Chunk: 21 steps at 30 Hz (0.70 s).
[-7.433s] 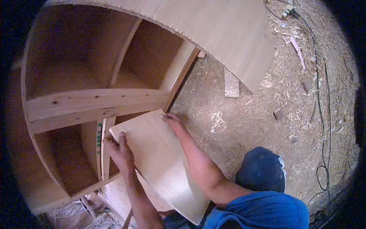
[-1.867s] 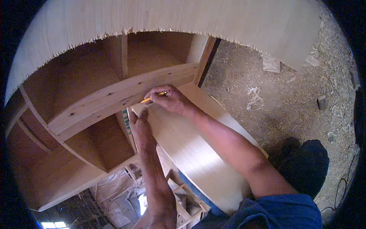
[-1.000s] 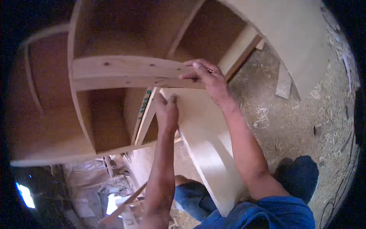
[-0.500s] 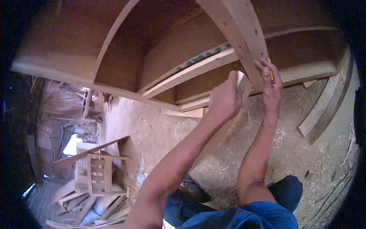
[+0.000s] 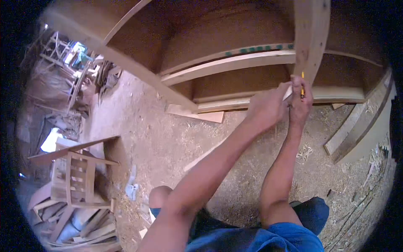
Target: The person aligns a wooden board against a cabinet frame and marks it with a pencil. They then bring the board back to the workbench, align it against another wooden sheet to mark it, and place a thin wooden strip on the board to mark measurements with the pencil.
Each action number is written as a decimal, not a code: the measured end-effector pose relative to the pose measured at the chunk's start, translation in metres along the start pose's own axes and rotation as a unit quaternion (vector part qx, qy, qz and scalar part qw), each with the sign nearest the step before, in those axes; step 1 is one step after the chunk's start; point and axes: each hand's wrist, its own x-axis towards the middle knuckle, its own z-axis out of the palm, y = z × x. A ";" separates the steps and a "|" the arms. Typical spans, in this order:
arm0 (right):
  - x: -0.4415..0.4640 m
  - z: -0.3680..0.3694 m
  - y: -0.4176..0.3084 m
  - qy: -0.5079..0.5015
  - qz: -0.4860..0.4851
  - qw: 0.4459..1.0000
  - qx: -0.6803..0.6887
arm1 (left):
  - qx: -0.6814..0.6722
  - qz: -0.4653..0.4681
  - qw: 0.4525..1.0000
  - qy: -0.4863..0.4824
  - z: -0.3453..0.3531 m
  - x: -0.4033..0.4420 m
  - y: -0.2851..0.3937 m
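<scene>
My left hand (image 5: 268,105) is closed around a pale wooden strip (image 5: 204,156). The strip runs back under my left forearm, which hides much of it; its tip shows just beyond the fist, close to my right hand. My right hand (image 5: 300,103) holds a yellow pencil (image 5: 302,86) upright between its fingers. Those fingers are at the lower end of the wooden upright (image 5: 310,46) on the cabinet frame. Whether they also touch the strip's tip, I cannot tell. Behind both hands, a pale rail (image 5: 235,64) crosses the wooden cabinet (image 5: 226,31).
A loose board (image 5: 195,114) lies under the cabinet's front edge. Curved wooden pieces (image 5: 357,126) rest on the shaving-covered floor (image 5: 235,185) at right. To the left stand a wooden chair frame (image 5: 79,180) and a pile of offcuts (image 5: 96,224).
My left hand has moved right with the wooden strip, up close to my right hand. The view has shifted, so the upright now looks steeper. The pencil stays in my right hand.
</scene>
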 end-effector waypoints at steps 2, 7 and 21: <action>-0.008 0.010 -0.017 0.032 0.005 0.999 -0.020 | 0.024 -0.034 0.999 -0.016 -0.012 -0.005 -0.003; -0.021 0.002 -0.050 0.049 0.029 0.984 -0.170 | 0.063 -0.134 0.989 -0.006 -0.038 -0.078 -0.056; -0.108 0.130 -0.188 -0.530 -0.066 0.716 -0.448 | -0.128 -0.080 0.988 -0.022 -0.088 -0.179 -0.176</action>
